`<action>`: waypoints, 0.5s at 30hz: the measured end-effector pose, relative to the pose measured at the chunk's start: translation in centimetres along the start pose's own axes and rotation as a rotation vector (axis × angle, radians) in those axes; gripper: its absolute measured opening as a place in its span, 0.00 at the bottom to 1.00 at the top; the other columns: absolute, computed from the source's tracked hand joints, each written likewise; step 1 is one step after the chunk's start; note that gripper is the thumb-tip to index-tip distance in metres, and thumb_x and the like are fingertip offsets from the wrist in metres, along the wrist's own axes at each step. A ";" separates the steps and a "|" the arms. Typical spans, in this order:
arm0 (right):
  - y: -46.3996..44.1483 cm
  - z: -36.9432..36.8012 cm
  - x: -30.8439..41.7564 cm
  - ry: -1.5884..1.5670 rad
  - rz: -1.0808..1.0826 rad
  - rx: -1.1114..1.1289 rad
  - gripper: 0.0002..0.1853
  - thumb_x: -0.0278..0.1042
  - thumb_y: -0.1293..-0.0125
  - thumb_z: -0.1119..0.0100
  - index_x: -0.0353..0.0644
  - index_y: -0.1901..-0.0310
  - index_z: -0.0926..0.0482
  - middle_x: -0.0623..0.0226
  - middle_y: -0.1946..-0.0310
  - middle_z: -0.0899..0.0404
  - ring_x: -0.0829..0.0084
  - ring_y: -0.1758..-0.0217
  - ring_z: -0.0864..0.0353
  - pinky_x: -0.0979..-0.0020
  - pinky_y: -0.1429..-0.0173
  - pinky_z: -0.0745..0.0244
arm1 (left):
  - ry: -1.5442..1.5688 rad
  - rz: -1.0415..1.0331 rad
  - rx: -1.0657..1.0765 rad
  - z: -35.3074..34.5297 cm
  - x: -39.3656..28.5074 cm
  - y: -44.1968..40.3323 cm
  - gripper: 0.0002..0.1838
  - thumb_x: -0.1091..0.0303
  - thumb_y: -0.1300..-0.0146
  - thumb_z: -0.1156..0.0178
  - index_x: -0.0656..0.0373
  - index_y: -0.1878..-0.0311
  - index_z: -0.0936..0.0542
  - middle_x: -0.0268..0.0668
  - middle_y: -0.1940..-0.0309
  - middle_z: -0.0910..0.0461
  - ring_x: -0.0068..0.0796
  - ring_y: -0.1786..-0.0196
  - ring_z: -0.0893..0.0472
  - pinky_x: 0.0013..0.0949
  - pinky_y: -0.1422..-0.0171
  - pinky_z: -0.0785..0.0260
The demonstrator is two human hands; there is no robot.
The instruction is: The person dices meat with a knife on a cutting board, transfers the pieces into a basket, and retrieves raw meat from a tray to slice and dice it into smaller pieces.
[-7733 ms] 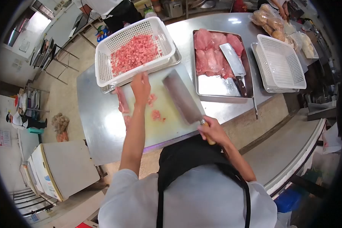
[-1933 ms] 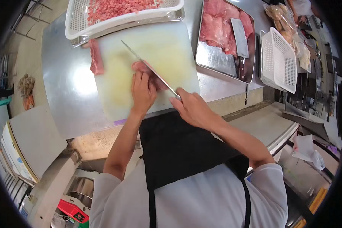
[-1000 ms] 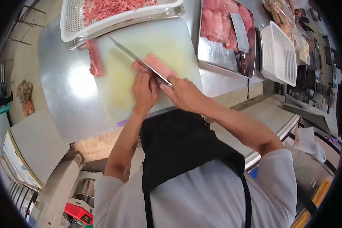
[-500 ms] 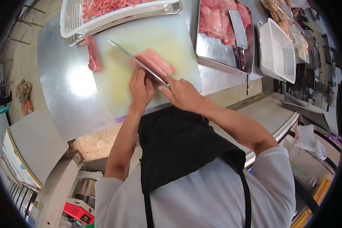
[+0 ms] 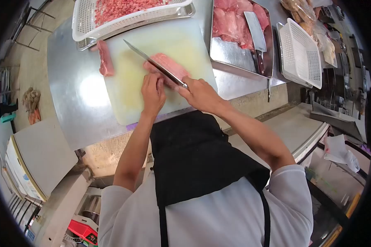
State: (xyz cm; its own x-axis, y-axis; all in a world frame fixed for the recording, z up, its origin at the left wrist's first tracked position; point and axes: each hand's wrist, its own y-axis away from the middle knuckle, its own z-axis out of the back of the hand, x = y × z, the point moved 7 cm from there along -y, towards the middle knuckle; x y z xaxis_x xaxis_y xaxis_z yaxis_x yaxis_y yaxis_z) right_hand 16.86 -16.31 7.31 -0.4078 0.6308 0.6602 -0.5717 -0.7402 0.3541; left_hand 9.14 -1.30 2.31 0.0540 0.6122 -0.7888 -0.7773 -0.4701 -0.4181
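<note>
My right hand (image 5: 200, 94) is closed round the handle of a long knife (image 5: 152, 61), its blade slanting up and left across the cutting board (image 5: 132, 92). Under and beside the blade lies a piece of pink raw meat (image 5: 171, 65), with cut lines along it. My left hand (image 5: 153, 94) has its fingers curled against the near side of this meat, close to the blade; its fingertips are partly hidden. Another strip of raw meat (image 5: 105, 59) rests at the board's left edge.
Behind the board, a white basket (image 5: 83, 26) of diced meat stands on a metal tray. To the right, a metal tray (image 5: 231, 55) holds meat slabs and a cleaver (image 5: 255, 33). Farther right is a white basket (image 5: 301, 53). A red scale (image 5: 83, 228) sits low at left.
The knife blade has tilted, showing more of its flat side, and the cut meat shows more of its top surface. Both hands stay nearly in place; the whole view has shifted slightly.
</note>
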 end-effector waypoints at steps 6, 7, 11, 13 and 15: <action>6.9 4.0 2.6 0.023 -0.070 0.088 0.18 0.44 0.22 0.41 0.32 0.55 0.24 0.36 0.72 0.18 0.29 0.63 0.18 0.39 0.55 0.23 | -0.039 0.020 -0.006 0.2 0.0 0.0 0.07 0.85 0.38 0.41 0.65 0.58 0.22 0.50 0.63 0.21 0.55 0.60 0.21 0.48 0.54 0.29; 7.3 3.3 1.8 0.045 -0.063 0.089 0.18 0.43 0.22 0.41 0.31 0.55 0.24 0.37 0.73 0.18 0.29 0.64 0.18 0.39 0.55 0.23 | -0.055 0.028 0.004 0.1 0.0 0.1 0.08 0.85 0.39 0.41 0.65 0.58 0.22 0.49 0.64 0.22 0.55 0.60 0.21 0.48 0.54 0.29; 6.6 2.9 1.4 0.050 -0.110 0.119 0.18 0.43 0.22 0.40 0.30 0.56 0.24 0.36 0.73 0.19 0.30 0.63 0.18 0.38 0.54 0.23 | -0.039 0.019 0.015 0.3 0.4 0.2 0.09 0.86 0.42 0.42 0.65 0.59 0.23 0.49 0.65 0.22 0.54 0.62 0.22 0.48 0.56 0.29; 5.9 2.5 1.6 0.022 -0.089 0.121 0.19 0.43 0.22 0.41 0.30 0.56 0.24 0.35 0.72 0.19 0.30 0.62 0.17 0.38 0.54 0.23 | -0.019 0.035 0.024 0.2 0.4 0.2 0.09 0.86 0.41 0.42 0.65 0.59 0.22 0.49 0.65 0.22 0.55 0.63 0.22 0.48 0.57 0.29; 4.6 2.2 1.5 -0.010 -0.065 0.122 0.19 0.43 0.22 0.41 0.30 0.56 0.24 0.35 0.71 0.18 0.31 0.61 0.17 0.38 0.53 0.23 | 0.008 0.056 0.043 0.2 0.3 -0.1 0.09 0.86 0.41 0.43 0.66 0.59 0.23 0.49 0.65 0.22 0.55 0.63 0.22 0.47 0.58 0.29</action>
State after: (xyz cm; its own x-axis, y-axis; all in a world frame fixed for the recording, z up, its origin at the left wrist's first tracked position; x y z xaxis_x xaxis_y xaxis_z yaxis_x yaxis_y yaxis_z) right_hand 15.19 -19.21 11.41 -0.3649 0.6763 0.6399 -0.5054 -0.7211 0.4740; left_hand 9.08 -0.93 2.17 0.0145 0.5809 -0.8139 -0.8057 -0.4753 -0.3536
